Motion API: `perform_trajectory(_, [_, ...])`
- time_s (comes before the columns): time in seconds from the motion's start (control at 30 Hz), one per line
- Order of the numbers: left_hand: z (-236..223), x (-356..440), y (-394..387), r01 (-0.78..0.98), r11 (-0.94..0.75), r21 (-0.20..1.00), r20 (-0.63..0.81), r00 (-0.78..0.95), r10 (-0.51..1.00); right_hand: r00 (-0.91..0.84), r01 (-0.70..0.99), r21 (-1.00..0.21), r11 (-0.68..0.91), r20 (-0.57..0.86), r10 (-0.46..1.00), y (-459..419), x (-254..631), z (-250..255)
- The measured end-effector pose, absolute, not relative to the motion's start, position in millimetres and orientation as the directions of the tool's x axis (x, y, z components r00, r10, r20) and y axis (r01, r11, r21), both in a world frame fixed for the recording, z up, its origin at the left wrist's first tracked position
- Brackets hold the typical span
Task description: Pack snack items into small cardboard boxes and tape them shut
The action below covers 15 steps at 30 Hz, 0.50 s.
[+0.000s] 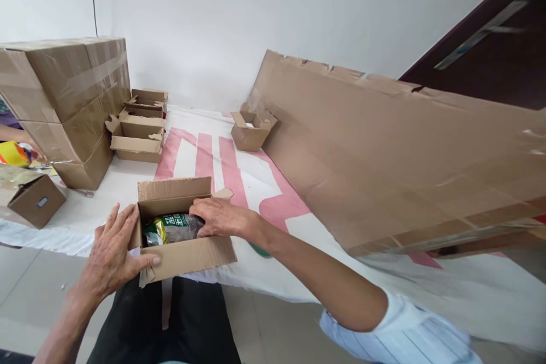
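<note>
An open cardboard box (190,256) sits at the near edge of the table with its flaps folded outward. Inside lies a clear plastic packet (174,228) with a green and yellow label and dark contents. My left hand (111,253) grips the left end of the box, its thumb over the front flap and its fingers along the side. Reaching in from the right, my right hand (219,217) has its fingers curled over the packet's right end; the fingertips are partly hidden. A green rounded thing (259,250) shows partly beneath my right forearm.
Taped cartons (68,102) are stacked at the left, with open small boxes (139,136) beside them. Another open box (251,131) stands by a large cardboard panel (384,165). At far left, a co-worker's hand (36,151) is near a yellow tape roll (15,153) and a box (36,202).
</note>
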<state>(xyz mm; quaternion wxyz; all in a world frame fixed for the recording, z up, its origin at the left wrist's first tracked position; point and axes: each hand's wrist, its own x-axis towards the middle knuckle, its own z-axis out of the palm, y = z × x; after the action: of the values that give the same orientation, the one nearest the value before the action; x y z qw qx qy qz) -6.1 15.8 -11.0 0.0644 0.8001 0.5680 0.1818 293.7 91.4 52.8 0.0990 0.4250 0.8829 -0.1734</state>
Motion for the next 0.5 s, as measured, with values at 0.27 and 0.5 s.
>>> perform_trajectory(0.27, [-19.7, -9.0, 29.2, 0.753, -0.379, 0.538, 0.177, 0.339, 0.924, -0.772, 0.634, -0.233, 0.738, -0.239, 0.588, 94.6, 274.7, 41.2])
perform_trajectory(0.5, [-27.6, -8.5, 33.2, 0.638, -0.363, 0.679, 0.166, 0.348, 0.923, -0.830, 0.557, -0.265, 0.787, -0.212, 0.516, 98.0, 244.5, 35.5])
